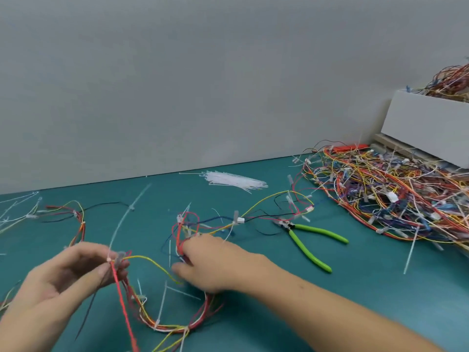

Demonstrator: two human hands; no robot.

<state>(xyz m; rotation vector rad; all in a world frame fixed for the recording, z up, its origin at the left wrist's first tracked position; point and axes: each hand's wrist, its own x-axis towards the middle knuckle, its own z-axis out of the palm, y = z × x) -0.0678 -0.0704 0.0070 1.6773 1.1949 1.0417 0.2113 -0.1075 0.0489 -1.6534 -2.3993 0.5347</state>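
A wire harness point(167, 323) of red, yellow and orange wires loops across the teal table point(355, 313) in front of me, bound by several white cable ties. My left hand point(68, 273) pinches the bundle near one end, where a long white cable tie point(127, 217) sticks up and away. My right hand point(215, 265) lies over the middle of the harness, its fingers curled around red wires; it is blurred. More wires of the harness point(266, 207) run off to the right toward green-handled cutters point(314, 240).
A bundle of loose white cable ties point(236, 180) lies near the wall. A big heap of tangled wires point(396, 196) fills the right side, beside a grey box point(426, 125) holding more wires. Another small harness point(73, 217) lies at the left.
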